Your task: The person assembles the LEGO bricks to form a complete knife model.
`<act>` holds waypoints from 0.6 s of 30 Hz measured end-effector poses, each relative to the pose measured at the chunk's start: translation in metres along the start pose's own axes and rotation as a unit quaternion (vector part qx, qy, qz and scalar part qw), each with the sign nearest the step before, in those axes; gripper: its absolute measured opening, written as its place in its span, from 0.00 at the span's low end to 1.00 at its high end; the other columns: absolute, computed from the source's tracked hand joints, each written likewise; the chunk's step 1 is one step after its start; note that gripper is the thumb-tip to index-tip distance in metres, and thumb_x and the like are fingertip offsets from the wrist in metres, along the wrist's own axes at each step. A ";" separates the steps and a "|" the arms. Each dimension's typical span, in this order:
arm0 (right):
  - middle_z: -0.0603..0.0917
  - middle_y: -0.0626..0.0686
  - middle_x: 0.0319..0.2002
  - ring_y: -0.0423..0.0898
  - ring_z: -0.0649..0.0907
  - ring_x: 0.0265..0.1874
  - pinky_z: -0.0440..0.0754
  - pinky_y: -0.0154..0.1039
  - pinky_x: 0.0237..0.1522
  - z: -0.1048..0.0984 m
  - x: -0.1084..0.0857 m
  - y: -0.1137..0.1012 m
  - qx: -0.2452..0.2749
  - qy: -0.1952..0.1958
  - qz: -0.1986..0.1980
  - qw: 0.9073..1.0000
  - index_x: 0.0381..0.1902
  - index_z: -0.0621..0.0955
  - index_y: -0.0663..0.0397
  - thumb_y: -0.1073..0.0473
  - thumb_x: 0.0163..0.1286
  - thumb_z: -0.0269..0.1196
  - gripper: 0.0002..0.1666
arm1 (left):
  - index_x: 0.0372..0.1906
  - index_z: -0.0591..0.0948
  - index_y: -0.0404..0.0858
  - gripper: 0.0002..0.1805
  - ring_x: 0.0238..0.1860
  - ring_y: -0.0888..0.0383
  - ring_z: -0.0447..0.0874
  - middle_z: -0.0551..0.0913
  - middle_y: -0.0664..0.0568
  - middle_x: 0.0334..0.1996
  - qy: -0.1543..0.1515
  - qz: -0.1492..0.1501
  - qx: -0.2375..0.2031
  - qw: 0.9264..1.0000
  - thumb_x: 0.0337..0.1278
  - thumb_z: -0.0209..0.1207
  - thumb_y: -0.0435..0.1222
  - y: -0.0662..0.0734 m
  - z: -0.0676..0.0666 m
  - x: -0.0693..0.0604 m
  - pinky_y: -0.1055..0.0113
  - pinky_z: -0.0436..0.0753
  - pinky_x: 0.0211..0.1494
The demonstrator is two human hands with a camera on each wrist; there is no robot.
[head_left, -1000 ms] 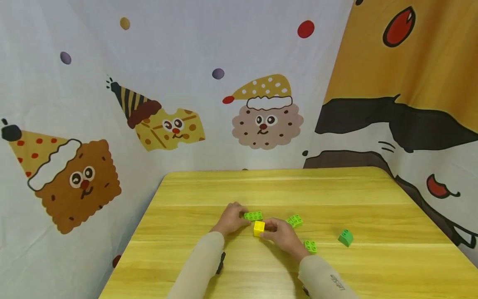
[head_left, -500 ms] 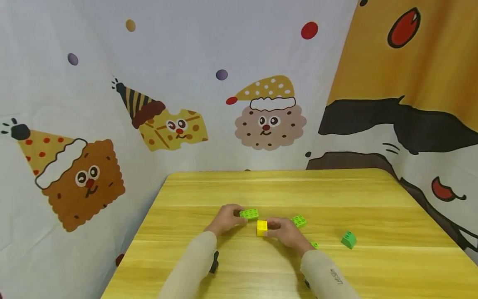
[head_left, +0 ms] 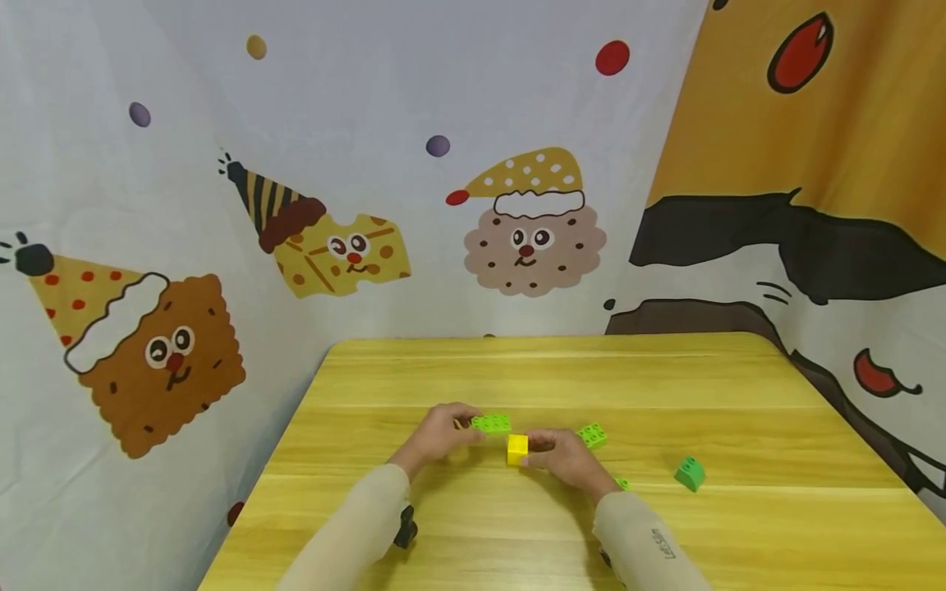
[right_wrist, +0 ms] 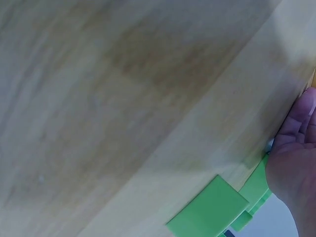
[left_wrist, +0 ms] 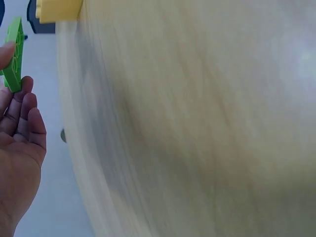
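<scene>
My left hand (head_left: 442, 431) pinches one end of a long light-green toy building brick (head_left: 491, 423), studs facing up in the head view. In the left wrist view, thumb and fingers hold this green brick (left_wrist: 15, 57), while the other fingers curl loosely below it. A yellow brick (head_left: 517, 450) stands just to the right and nearer to me, apart from the green one. My right hand (head_left: 565, 458) grips that yellow brick from its right side between thumb and fingers. Only a sliver of yellow reaches the edge of the right wrist view, beside the right hand (right_wrist: 298, 148).
Behind the right hand lies a light-green brick (head_left: 593, 435). Another light-green brick (head_left: 623, 484) is mostly hidden by the right wrist. Farther right on the wooden table (head_left: 547, 373) sits a darker green curved brick (head_left: 691, 474). A printed cloth (head_left: 384, 98) hangs behind the table.
My left hand has drawn the long green brick slightly left, farther from the yellow brick. The right hand and yellow brick have hardly moved. The head view has shifted slightly.
</scene>
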State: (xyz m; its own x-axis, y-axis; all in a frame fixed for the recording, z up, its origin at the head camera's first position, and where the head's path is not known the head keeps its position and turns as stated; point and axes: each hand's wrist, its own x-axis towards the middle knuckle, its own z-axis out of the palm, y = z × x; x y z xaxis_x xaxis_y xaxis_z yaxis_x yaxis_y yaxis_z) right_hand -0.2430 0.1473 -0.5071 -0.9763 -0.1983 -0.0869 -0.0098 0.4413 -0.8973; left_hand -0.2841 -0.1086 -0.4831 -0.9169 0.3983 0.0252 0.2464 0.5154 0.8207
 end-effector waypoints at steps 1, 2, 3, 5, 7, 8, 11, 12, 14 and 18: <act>0.85 0.53 0.49 0.50 0.81 0.49 0.78 0.50 0.52 0.000 0.000 0.000 0.002 0.000 0.005 1.000 0.52 0.85 0.56 0.57 0.59 0.74 0.23 | 0.55 0.84 0.41 0.21 0.40 0.55 0.75 0.81 0.55 0.41 -0.003 0.005 0.005 1.000 0.58 0.69 0.43 0.002 0.001 0.000 0.60 0.77 0.40; 0.85 0.52 0.49 0.50 0.81 0.49 0.78 0.50 0.51 0.000 0.000 -0.001 0.002 -0.002 0.007 1.000 0.52 0.85 0.56 0.57 0.59 0.75 0.23 | 0.54 0.84 0.41 0.21 0.40 0.56 0.75 0.81 0.56 0.40 -0.007 0.011 0.010 1.000 0.57 0.70 0.43 0.003 0.003 -0.001 0.61 0.77 0.41; 0.85 0.52 0.49 0.49 0.81 0.49 0.78 0.50 0.50 0.000 0.000 -0.001 0.002 -0.002 0.008 1.000 0.52 0.85 0.55 0.56 0.59 0.75 0.23 | 0.54 0.85 0.41 0.20 0.40 0.57 0.75 0.81 0.56 0.40 -0.010 0.016 0.014 1.000 0.57 0.70 0.43 0.005 0.005 -0.001 0.61 0.77 0.41; 0.85 0.52 0.49 0.50 0.81 0.49 0.78 0.49 0.49 0.000 0.000 -0.001 0.005 -0.006 0.008 1.000 0.53 0.85 0.56 0.56 0.59 0.75 0.23 | 0.52 0.85 0.42 0.19 0.41 0.58 0.75 0.82 0.58 0.40 -0.015 0.023 0.019 0.999 0.57 0.70 0.43 0.007 0.009 -0.001 0.63 0.77 0.42; 0.85 0.52 0.49 0.50 0.81 0.49 0.78 0.49 0.49 0.000 0.000 -0.001 0.007 -0.009 0.006 1.000 0.53 0.85 0.56 0.57 0.59 0.75 0.24 | 0.52 0.86 0.43 0.18 0.41 0.58 0.75 0.82 0.59 0.40 -0.019 0.027 0.020 0.999 0.57 0.70 0.44 0.009 0.012 -0.001 0.63 0.77 0.42; 0.85 0.53 0.50 0.50 0.81 0.49 0.78 0.49 0.49 0.000 0.000 -0.001 0.008 -0.010 0.006 1.000 0.53 0.85 0.56 0.57 0.59 0.74 0.24 | 0.51 0.86 0.44 0.18 0.41 0.58 0.75 0.82 0.59 0.40 -0.021 0.028 0.018 0.999 0.57 0.70 0.43 0.009 0.014 -0.001 0.64 0.77 0.41; 0.85 0.53 0.50 0.52 0.81 0.51 0.77 0.53 0.52 0.000 0.001 0.001 0.006 -0.011 -0.001 1.000 0.53 0.85 0.57 0.56 0.60 0.74 0.24 | 0.51 0.86 0.46 0.17 0.41 0.57 0.75 0.82 0.60 0.40 -0.024 0.025 0.011 0.999 0.56 0.71 0.43 0.011 0.017 0.000 0.64 0.76 0.39; 0.85 0.53 0.50 0.52 0.81 0.51 0.77 0.54 0.53 0.000 0.001 0.001 0.007 -0.013 -0.001 1.000 0.53 0.85 0.56 0.56 0.60 0.74 0.24 | 0.50 0.87 0.46 0.17 0.41 0.57 0.75 0.82 0.60 0.40 -0.024 0.023 0.011 0.999 0.56 0.71 0.43 0.011 0.018 0.000 0.64 0.76 0.38; 0.85 0.53 0.50 0.53 0.81 0.52 0.75 0.55 0.56 0.000 0.001 0.002 0.007 -0.015 -0.003 1.000 0.53 0.85 0.56 0.56 0.60 0.74 0.23 | 0.50 0.87 0.47 0.16 0.41 0.56 0.75 0.82 0.60 0.39 -0.026 0.023 0.011 0.999 0.55 0.71 0.42 0.011 0.020 0.001 0.65 0.75 0.37; 0.85 0.53 0.50 0.53 0.81 0.52 0.76 0.54 0.56 -0.001 0.003 0.003 0.007 -0.016 -0.003 1.000 0.54 0.85 0.57 0.55 0.60 0.74 0.24 | 0.49 0.87 0.48 0.15 0.41 0.56 0.76 0.82 0.61 0.38 -0.033 0.031 0.009 0.999 0.55 0.72 0.41 0.010 0.022 0.004 0.66 0.75 0.37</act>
State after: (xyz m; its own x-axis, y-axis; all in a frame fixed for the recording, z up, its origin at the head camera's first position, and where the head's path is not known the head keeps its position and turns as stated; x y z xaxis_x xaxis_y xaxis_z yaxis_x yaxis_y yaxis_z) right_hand -0.2458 0.1492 -0.5098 -0.9690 -0.2281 -0.0947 -0.0125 0.4284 -0.9035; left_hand -0.2786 -0.0848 -0.4876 -0.8772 0.4786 0.0369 0.3078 0.5018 0.8084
